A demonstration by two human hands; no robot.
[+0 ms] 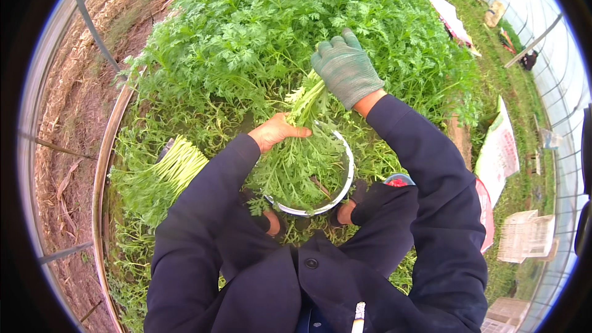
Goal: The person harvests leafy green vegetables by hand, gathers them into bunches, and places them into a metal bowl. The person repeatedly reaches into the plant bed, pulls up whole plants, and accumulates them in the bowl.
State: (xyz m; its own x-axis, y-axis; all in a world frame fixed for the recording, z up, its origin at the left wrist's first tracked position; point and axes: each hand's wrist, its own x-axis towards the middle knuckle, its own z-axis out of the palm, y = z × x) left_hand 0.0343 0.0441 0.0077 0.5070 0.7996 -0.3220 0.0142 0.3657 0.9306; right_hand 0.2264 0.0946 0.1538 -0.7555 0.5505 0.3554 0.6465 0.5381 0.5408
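Observation:
My bare left hand [280, 132] is closed round a bunch of leafy green stems [309, 98], whose leaves hang over a round, white-rimmed tub [350, 166]. At the other end of the bunch, my right hand [347, 70], in a grey-green glove, grips the stem ends; its fingertips are partly hidden. Cut leaves and a brown stick [320, 186] lie within the tub, between my feet. To the left, a pile of cut stems [181, 164] rests with its pale ends together.
A dense bed of leafy greens [277, 18] stands ahead. A wooden border [104, 166] runs along the left. A small container with red contents [398, 180] sits by my right leg. White printed sacks [499, 152] and plastic crates [525, 237] lie further right, near the greenhouse wall.

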